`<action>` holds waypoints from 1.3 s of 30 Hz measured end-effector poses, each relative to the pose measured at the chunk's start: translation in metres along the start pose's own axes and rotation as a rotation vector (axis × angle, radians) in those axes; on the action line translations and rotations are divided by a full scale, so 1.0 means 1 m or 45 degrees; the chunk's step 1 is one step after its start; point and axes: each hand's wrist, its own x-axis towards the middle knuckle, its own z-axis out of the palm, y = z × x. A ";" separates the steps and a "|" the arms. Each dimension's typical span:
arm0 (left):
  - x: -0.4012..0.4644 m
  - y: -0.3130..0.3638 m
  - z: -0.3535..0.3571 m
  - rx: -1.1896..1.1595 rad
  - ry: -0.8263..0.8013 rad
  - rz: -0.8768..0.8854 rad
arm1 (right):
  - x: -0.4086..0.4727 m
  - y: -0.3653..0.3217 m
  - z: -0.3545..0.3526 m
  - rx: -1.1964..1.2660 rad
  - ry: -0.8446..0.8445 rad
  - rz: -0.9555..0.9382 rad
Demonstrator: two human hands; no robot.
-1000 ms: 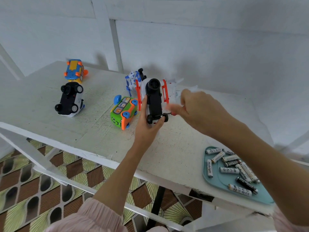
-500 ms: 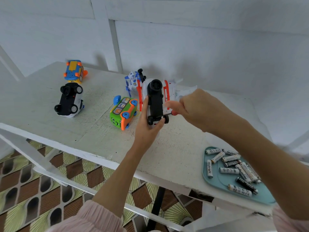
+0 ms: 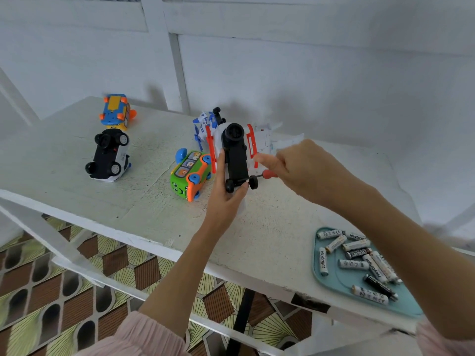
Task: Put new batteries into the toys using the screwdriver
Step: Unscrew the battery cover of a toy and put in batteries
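On the table, two toy cars lie at the far left, one behind the other. A toy bus lies left of the upturned toy, which the left hand holds at centre with the right hand beside it. The tray of batteries sits at the near right edge.

White-orange toy belly-up, screwdriver tip at underside; batteries in tray.

Glossy plastic toys on a rough, worn painted worktop.

The white-and-orange toy shows a matt black plastic underside; the green bus and the black-and-white car look smooth and shiny. The screwdriver has a red plastic handle and a thin dark metal shaft. The batteries have glossy printed wrappers and lie on a smooth, matt teal tray. Sleeve cloth is soft, pink, gathered.
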 end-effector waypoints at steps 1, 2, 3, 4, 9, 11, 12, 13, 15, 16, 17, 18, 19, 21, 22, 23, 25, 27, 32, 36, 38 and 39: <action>0.000 0.001 0.000 -0.003 0.000 0.003 | 0.001 0.002 0.001 -0.008 0.023 -0.031; -0.001 0.003 0.001 -0.001 0.000 0.007 | 0.001 0.005 0.002 0.019 0.063 -0.071; -0.001 0.003 0.001 0.002 0.004 0.003 | 0.001 0.007 0.004 0.058 0.092 -0.112; -0.001 0.004 0.001 0.006 0.006 -0.009 | 0.001 0.008 0.005 0.102 0.101 -0.145; -0.001 0.004 -0.002 0.046 -0.026 -0.005 | 0.000 0.009 0.002 0.199 0.045 -0.130; 0.000 0.004 -0.001 0.068 -0.038 -0.014 | 0.000 0.009 0.001 0.107 -0.027 -0.019; 0.000 0.004 0.000 0.079 -0.042 -0.019 | 0.000 0.009 0.000 0.032 -0.048 0.019; 0.001 0.004 0.001 0.090 -0.040 -0.022 | 0.001 0.010 0.000 -0.041 -0.050 0.050; 0.000 0.003 0.002 0.103 -0.048 -0.012 | 0.004 0.012 0.000 -0.123 -0.033 0.041; -0.001 0.004 0.002 0.113 -0.055 -0.008 | 0.005 0.012 -0.001 -0.119 -0.030 -0.014; -0.001 0.004 0.001 0.124 -0.056 -0.007 | 0.005 0.011 -0.002 -0.103 -0.040 -0.080; -0.002 0.005 0.001 0.128 -0.054 -0.005 | 0.006 0.010 -0.003 -0.090 -0.055 -0.132; -0.002 0.006 0.001 0.112 -0.053 -0.001 | 0.005 0.010 -0.004 -0.069 -0.063 -0.169; -0.002 0.008 0.000 0.075 -0.054 -0.008 | 0.004 0.011 -0.004 -0.045 -0.083 -0.194; -0.002 0.008 -0.001 0.070 -0.056 -0.013 | 0.002 0.012 -0.003 -0.066 -0.116 -0.185; -0.002 0.007 -0.001 0.077 -0.058 -0.013 | 0.001 0.014 -0.002 -0.106 -0.163 -0.176; -0.002 0.006 -0.003 0.084 -0.080 -0.019 | -0.002 0.019 -0.001 -0.174 -0.228 -0.167; -0.002 0.006 -0.003 0.074 -0.096 -0.019 | -0.006 0.025 -0.004 -0.188 -0.203 -0.167; -0.002 0.008 -0.004 0.033 -0.042 -0.062 | -0.010 0.033 -0.008 -0.206 -0.136 -0.173; -0.003 0.005 -0.004 0.046 -0.035 -0.045 | -0.010 0.032 -0.001 -0.195 -0.143 -0.188; -0.003 0.006 -0.004 0.056 -0.058 -0.027 | -0.009 0.033 0.002 -0.184 -0.150 -0.186; -0.003 0.005 -0.004 0.068 -0.066 -0.022 | -0.008 0.034 0.003 -0.172 -0.158 -0.183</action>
